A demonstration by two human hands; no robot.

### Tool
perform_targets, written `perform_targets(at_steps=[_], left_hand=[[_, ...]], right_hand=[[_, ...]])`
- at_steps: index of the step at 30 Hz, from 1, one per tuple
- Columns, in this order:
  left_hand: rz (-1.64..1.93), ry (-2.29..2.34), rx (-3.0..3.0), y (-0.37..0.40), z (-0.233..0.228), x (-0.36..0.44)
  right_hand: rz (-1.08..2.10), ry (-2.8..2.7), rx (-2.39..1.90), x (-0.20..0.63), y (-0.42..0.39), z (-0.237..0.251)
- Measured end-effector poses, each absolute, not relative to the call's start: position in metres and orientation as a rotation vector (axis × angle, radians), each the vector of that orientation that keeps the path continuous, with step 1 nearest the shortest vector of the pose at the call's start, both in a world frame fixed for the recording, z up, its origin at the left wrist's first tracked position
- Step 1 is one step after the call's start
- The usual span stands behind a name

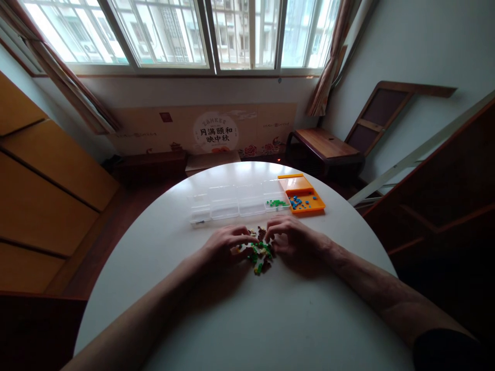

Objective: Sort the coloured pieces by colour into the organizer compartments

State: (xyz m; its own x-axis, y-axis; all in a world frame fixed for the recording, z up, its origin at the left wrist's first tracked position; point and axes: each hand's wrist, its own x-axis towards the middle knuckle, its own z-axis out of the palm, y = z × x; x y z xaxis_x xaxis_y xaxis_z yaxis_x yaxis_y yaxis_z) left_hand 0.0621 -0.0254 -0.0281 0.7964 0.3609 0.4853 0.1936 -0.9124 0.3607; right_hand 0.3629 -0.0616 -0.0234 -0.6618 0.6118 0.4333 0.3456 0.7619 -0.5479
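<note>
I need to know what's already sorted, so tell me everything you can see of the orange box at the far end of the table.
The orange box is a small, shallow plastic tray with its hinged lid open and lying flat behind it. It sits on the white round table, at the right end of a row of clear plastic boxes, flush against the one holding green pieces. Small blue pieces lie scattered inside. Neither hand touches it.
</note>
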Motion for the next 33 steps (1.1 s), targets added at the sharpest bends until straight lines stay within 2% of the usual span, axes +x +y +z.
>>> perform_targets(at_steps=[14, 33], left_hand=[[0.7, 0.48, 2.747, -0.018, -0.029, 0.066], [0.793, 0.577, 2.742, -0.018, -0.031, 0.075]], right_hand=[[0.587, -2.357, -0.807, 0.37, -0.059, -0.012], [0.532, -2.293, -0.793, 0.369, -0.057, -0.016]])
